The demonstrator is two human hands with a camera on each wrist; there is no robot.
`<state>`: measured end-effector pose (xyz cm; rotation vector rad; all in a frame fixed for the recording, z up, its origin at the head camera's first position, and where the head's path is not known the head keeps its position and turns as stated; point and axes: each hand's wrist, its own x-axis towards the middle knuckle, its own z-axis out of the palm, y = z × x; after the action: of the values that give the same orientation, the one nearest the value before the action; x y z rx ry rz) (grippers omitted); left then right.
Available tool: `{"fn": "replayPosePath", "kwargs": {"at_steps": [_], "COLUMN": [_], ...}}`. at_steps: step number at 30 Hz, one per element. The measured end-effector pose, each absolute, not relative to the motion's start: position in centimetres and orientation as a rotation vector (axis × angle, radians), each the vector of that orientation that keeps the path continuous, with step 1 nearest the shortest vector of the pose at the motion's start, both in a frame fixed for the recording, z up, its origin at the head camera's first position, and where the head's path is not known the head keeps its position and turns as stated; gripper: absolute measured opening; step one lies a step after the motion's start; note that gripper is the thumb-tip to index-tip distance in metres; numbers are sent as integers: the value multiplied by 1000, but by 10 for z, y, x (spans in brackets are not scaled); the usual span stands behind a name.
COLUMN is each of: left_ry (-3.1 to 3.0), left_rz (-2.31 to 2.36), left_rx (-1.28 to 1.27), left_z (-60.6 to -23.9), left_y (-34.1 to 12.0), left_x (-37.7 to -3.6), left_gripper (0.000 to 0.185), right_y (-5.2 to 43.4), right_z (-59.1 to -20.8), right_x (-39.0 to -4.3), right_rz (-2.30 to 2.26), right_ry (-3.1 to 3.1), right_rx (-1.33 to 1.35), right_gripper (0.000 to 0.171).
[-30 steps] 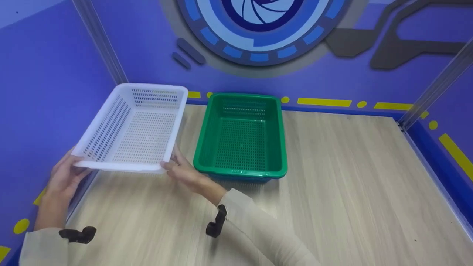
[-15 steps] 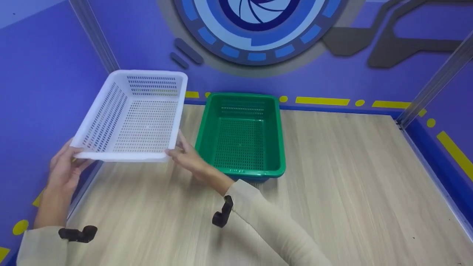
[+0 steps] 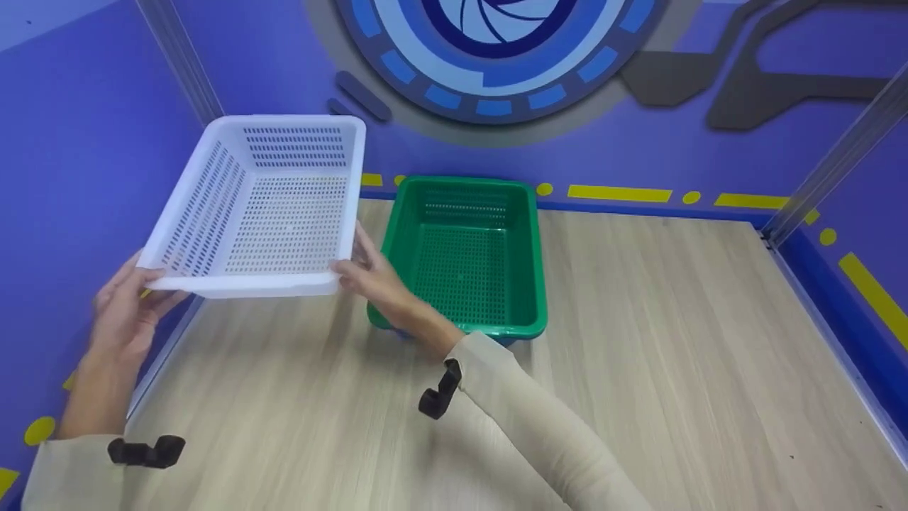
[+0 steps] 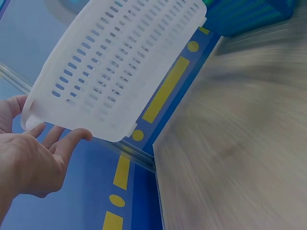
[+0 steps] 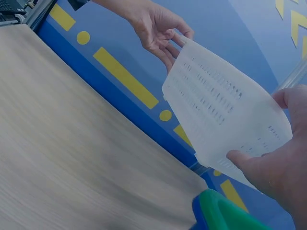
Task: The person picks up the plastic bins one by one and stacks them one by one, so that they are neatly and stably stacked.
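A white perforated plastic basket [image 3: 284, 220] is held in the air at the left, its near end lower than its far end. My left hand [image 3: 128, 309] grips its near left corner, thumb over the rim and fingers beneath, as the left wrist view shows with the hand [image 4: 38, 153] under the basket wall [image 4: 110, 67]. At the near right corner my right hand [image 3: 376, 280] pinches the rim; in the right wrist view this hand [image 5: 283, 158] has fingers against the basket's outer side [image 5: 216, 96]. The basket holds nothing.
A green perforated basket [image 3: 528, 262] stands on the wooden tabletop [image 3: 674, 355] just right of the white one, with something blue under its rim. Blue panel walls [image 3: 85, 177] close off the back and both sides, with metal posts [image 3: 181, 64] at the corners.
Both hands have raised the white basket and moved it slightly away, so it appears higher against the back wall. The green basket has stayed in place.
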<state>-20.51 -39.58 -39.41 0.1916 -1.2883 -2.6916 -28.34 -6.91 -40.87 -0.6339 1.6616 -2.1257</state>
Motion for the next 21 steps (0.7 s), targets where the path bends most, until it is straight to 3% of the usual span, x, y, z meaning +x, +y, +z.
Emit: {"fn": "replayPosePath", "kwargs": {"at_steps": [21], "left_ry": [-1368], "left_rz": [-2692], "left_rx": [62], "left_z": [-383], "left_y": [-345], "left_x": [-223], "left_gripper": [50], "right_y": [-8], "right_z": [-392], "right_x": [-289], "right_rz": [-2203], "right_ry": [1648], "right_rx": [-636], "right_gripper": [74]}}
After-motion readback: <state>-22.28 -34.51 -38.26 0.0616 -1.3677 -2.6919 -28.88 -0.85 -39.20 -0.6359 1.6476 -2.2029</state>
